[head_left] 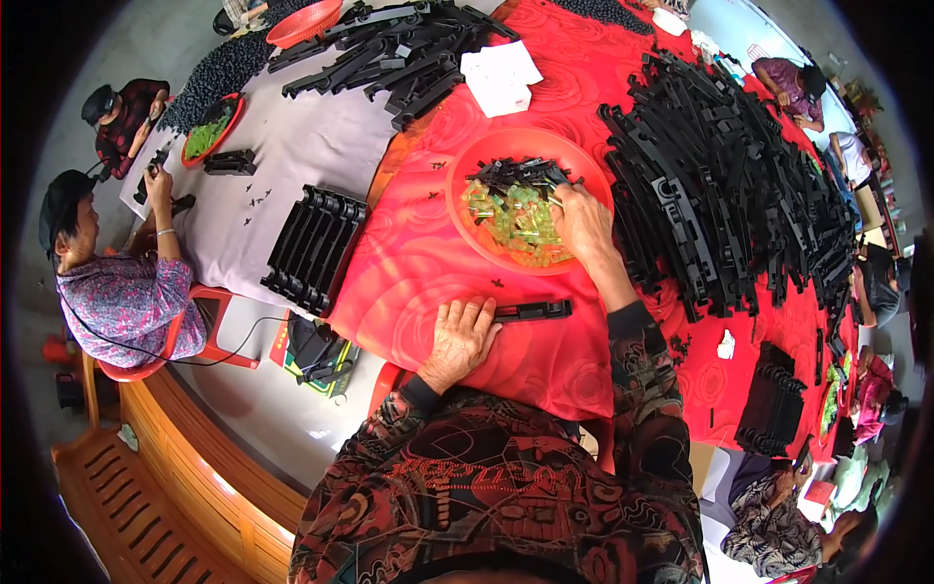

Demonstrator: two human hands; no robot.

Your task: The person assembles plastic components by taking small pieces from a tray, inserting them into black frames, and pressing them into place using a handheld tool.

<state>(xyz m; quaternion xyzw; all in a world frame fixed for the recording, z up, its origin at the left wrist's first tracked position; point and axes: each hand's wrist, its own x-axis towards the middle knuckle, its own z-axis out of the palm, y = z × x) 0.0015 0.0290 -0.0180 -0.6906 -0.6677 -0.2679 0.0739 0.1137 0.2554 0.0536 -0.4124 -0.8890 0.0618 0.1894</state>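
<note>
Left hand (465, 343) at one black strip (540, 310), right hand (586, 229) in a bowl (486, 148), fingers' grip unclear: centre-left stack (313, 250) seems done, upper-right heap (715, 185) apparently remains.

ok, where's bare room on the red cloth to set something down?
Roomiest: red cloth between the left black stack and red bowl, with a few black bits. Smaller: the near patch bordered by the left hand, black strip and right sleeve. Crowded: right of the bowl, filled by the big black pile.
</note>
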